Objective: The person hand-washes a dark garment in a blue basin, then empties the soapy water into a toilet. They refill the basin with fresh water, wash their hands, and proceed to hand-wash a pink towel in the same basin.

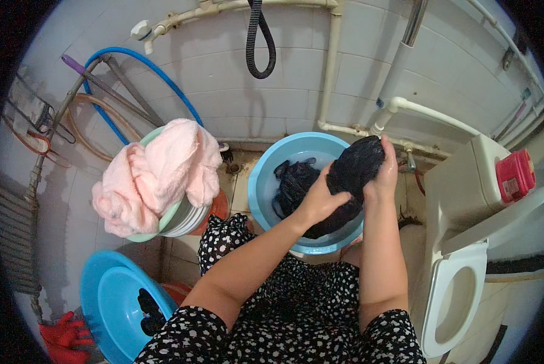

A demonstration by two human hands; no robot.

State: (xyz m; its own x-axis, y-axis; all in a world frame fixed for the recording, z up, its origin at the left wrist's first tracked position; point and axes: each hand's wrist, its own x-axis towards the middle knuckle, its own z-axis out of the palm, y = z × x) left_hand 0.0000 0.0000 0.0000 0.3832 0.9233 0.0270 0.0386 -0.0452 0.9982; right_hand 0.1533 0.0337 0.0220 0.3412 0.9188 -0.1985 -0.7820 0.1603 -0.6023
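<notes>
A bunched piece of black cloth point(355, 165) is held between my two hands over the right side of a light blue basin point(261, 213). My left hand point(321, 201) grips it from the left, thumb across its lower part. On the right side, my right hand point(383, 175) is wrapped round it with the fingers pointing up. Its lower end hangs down into the basin. More dark cloth point(295, 185) lies in the water there, left of my hands. The exact kind of garment cannot be made out.
To the left, a pale green basin point(170, 219) is heaped with pink fluffy fabric point(163, 170). Below it stands a tilted blue basin point(105, 291) with a small black cloth point(150, 312) inside. Red gloves point(66, 333) hang at lower left. A toilet point(457, 303) stands at right.
</notes>
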